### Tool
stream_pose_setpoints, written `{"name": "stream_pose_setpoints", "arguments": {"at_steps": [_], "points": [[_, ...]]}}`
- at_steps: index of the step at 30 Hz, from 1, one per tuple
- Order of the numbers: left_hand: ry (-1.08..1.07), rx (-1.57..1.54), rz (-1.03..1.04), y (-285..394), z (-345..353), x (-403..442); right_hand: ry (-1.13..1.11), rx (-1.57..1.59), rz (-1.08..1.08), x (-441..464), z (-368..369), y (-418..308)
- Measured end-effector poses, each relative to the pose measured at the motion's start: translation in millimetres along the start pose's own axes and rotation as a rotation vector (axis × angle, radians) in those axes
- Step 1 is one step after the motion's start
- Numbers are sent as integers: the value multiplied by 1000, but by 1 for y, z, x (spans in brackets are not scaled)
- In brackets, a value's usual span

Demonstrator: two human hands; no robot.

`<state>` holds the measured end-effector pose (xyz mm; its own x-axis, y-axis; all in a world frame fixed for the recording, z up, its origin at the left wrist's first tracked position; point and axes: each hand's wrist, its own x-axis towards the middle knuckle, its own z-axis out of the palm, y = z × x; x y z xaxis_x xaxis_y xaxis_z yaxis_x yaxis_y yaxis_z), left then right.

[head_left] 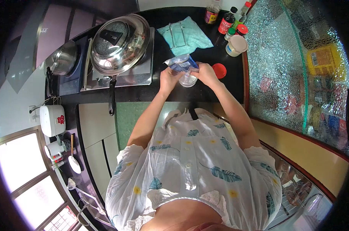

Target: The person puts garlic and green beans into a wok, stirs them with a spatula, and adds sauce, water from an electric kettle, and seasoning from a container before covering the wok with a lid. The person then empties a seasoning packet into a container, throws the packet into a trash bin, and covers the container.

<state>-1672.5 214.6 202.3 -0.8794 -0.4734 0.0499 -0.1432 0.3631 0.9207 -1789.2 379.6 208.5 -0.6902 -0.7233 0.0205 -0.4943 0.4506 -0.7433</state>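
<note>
Both of my hands grip a blue and clear plastic bag [181, 62] above the black counter. My left hand [170, 80] is closed on the bag's left side, and my right hand [206, 74] is closed on its right side. Directly under the bag stands a clear jar [188, 80] with something white in it. The bag's lower edge is over the jar's mouth; whether anything is pouring I cannot tell. A red lid [219, 71] lies on the counter just right of my right hand.
A lidded steel wok [120, 44] sits on the stove at left, its black handle [112, 96] jutting past the counter edge. Behind the bag, a wire rack [177, 34] rests on a teal cloth [195, 36]. Sauce bottles [227, 21] and a white tub [236, 45] stand at back right.
</note>
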Motion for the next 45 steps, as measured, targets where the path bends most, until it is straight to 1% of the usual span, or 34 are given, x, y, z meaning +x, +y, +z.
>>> {"name": "stream_pose_setpoints", "arguments": {"at_steps": [3,6,9,12,15,18,21,24,27,29,31,33,34,37,38,41,44,45], "points": [[-46,4,-49,5,-10,-2,-21,-111,36,-4,-12,-2],[-106,-36,75,-12,-21,-2,-16,-82,-13,-6,-23,0],[-115,-492,-65,-11,-25,-6,-54,-47,-113,-6,-26,1],[-103,-557,-70,-2,-35,-5,-59,-22,-116,-6,-25,4],[-111,-472,-61,3,-41,-5,-70,0,-34,-8,-31,-4],[-108,-343,-25,4,-47,-2,-18,89,-64,-12,-30,-1],[-77,-327,17,8,-48,-4,-9,73,-58,-18,-34,0],[-82,-149,17,9,-52,-3,6,57,-74,-21,-33,-1],[-60,-236,-10,19,-54,-4,64,161,-73,-23,-35,-6],[-55,-133,19,16,-54,-10,55,105,-65,-30,-30,-6],[-47,-55,67,18,-52,3,61,45,-86,-21,-38,-4],[-55,5,69,19,-53,-3,41,15,-92,-26,-36,-2],[-86,37,17,26,-55,-4,60,14,-120,-27,-35,-4],[-35,93,137,33,-62,-1,119,73,-145,-25,-37,-7],[-66,85,127,31,-64,-1,84,43,-129,-25,-39,-8],[-97,37,203,46,-76,-2,133,119,-131,-25,-41,-9],[-135,68,121,21,-76,-2,83,44,-152,-27,-42,-6],[-120,121,124,28,-77,-1,101,56,-155,-25,-43,-8]]}}
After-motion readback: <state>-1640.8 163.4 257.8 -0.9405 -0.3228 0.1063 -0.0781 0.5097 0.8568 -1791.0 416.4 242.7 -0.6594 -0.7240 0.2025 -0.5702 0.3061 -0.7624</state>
